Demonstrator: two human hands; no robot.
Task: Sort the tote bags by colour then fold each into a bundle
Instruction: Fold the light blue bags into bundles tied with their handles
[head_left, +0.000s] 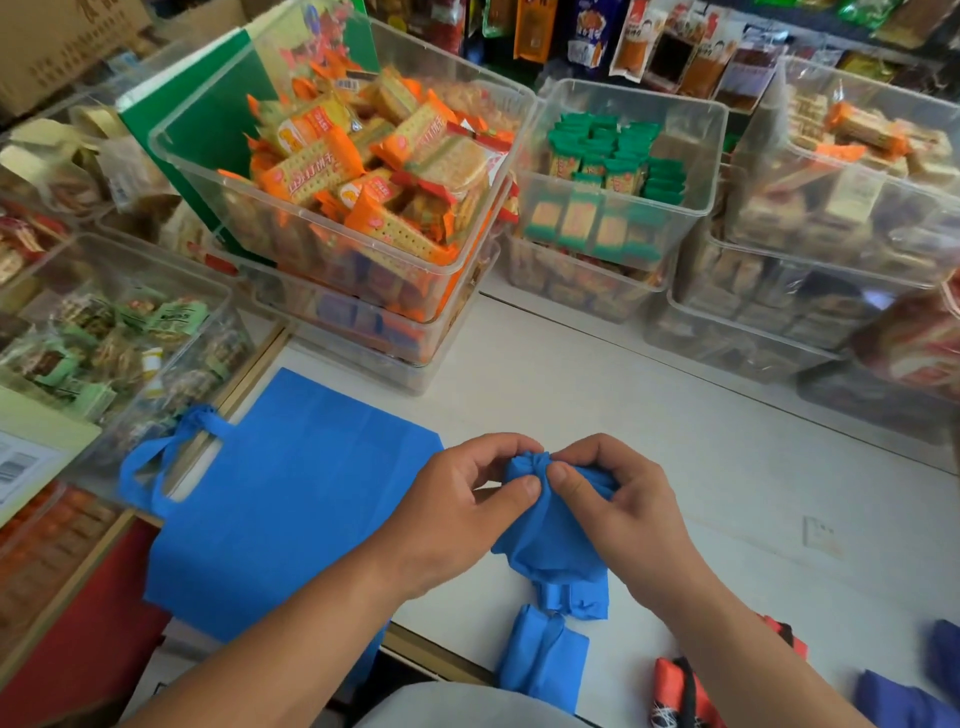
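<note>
A blue tote bag (550, 525), bunched over the surface (675, 415).
The left hand (457, 499) and right hand (623, 504) pinch its gathered top between thumbs and curled fingers (519, 491); the rest spreads below them, beside a flat blue bag (291, 493).

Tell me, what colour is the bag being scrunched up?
Blue, plain with no pattern. The head view shows the scrunched bag best.

L hand (457, 514), R hand (623, 514) bare | forearms (291, 639) bare | lt-grey top (467, 706), btm edge
</note>
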